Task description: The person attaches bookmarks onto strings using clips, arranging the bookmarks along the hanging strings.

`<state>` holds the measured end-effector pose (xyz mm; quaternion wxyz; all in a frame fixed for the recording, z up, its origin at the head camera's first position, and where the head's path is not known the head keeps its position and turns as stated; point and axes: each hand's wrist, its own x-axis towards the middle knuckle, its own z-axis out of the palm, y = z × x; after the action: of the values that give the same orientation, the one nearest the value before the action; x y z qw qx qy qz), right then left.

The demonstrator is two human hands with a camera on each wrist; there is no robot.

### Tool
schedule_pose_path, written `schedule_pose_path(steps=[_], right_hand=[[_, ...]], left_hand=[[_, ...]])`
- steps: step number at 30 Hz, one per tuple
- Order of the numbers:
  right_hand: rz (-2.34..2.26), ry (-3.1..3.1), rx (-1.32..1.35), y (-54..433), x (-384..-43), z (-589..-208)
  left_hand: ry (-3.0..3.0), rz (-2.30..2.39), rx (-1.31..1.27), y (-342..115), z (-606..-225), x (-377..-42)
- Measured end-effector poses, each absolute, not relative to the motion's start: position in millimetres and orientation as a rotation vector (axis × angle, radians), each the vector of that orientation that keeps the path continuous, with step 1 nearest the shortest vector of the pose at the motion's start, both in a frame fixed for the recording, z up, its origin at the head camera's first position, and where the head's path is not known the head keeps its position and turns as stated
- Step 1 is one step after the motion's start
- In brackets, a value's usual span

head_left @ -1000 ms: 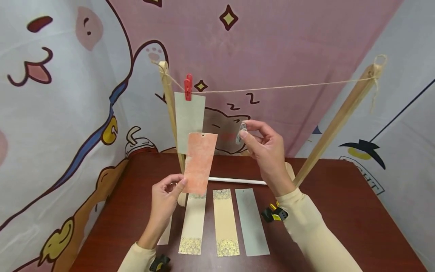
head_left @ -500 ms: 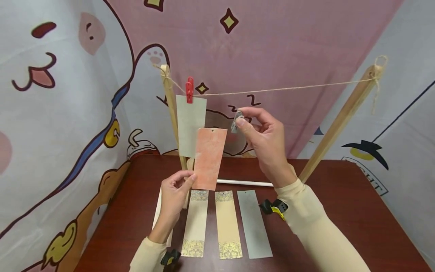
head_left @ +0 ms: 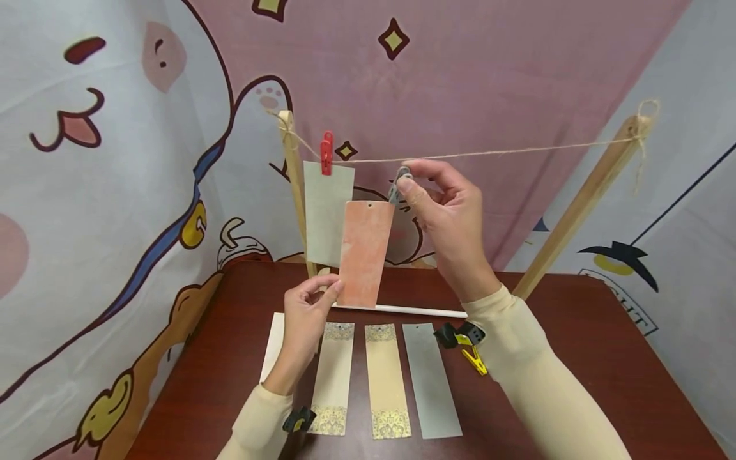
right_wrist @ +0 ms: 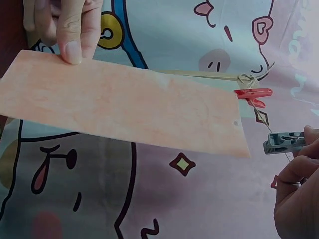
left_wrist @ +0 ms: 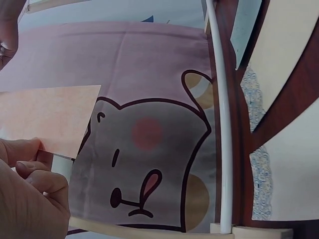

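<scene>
My left hand [head_left: 310, 306] pinches an orange paper bookmark [head_left: 366, 255] by its lower left edge, and the card stands upright with a small hole near its top. In the right wrist view the thumb lies over the face of the bookmark [right_wrist: 124, 109]. Thumb and forefinger of my right hand [head_left: 451, 217] hold a grey clothespin [right_wrist: 285, 143], which is apart from the card's top edge in that view. Behind the card, a red clothespin [head_left: 326, 153] fastens a pale green bookmark [head_left: 328, 217] to the twine [head_left: 489, 153].
Wooden posts [head_left: 566, 217] carry the twine at both ends, with a white rod [head_left: 420, 311] low between them. On the dark red table [head_left: 575, 358] lie a grey-green bookmark [head_left: 431, 383], gold-patterned ones [head_left: 387, 377] and a yellow clothespin [head_left: 474, 361] beside the right wrist.
Both hands have risen toward the twine. The orange bookmark has moved up and right, and the grey clothespin has come up and slightly left, closer to the card's top.
</scene>
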<state>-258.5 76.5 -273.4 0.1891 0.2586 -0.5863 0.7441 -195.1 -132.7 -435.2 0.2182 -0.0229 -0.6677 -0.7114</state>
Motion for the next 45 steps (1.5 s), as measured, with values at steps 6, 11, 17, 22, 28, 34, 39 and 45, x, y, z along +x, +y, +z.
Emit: schedule_pose_path(steps=[6, 11, 17, 22, 28, 34, 39, 45], right_hand=[[2.071, -1.638, 0.707, 73.1, -262.7, -267.0], [2.061, -1.607, 0.708, 69.5, -263.8, -263.9], [2.046, -1.586, 0.712, 65.5, -267.0, -258.4], [2.043, -1.560, 0.719, 62.6, -266.7, -252.2], [2.016, -1.532, 0.721, 59.3, -269.3, -244.3], [2.053, -1.507, 0.715, 54.7, -271.7, -240.4], [2.059, -1.498, 0.711, 52.6, -272.8, -238.1], [2.004, -1.569, 0.710, 50.2, -274.5, -236.6]], left_hand=[[-1.818, -2.009, -0.079, -130.5, -430.6, -199.5], [-1.832, -2.015, -0.078, -129.5, -428.1, -201.7], [-1.833, -2.014, -0.082, -129.1, -422.8, -207.1], [-1.830, -2.003, -0.073, -128.1, -420.1, -211.3], [-1.818, -1.995, -0.057, -127.5, -417.6, -214.6], [-1.830, -1.996, -0.061, -126.3, -417.0, -216.2], [-1.828, -1.988, -0.075, -125.3, -416.0, -217.4], [-1.809, -2.004, -0.067, -124.1, -414.1, -219.5]])
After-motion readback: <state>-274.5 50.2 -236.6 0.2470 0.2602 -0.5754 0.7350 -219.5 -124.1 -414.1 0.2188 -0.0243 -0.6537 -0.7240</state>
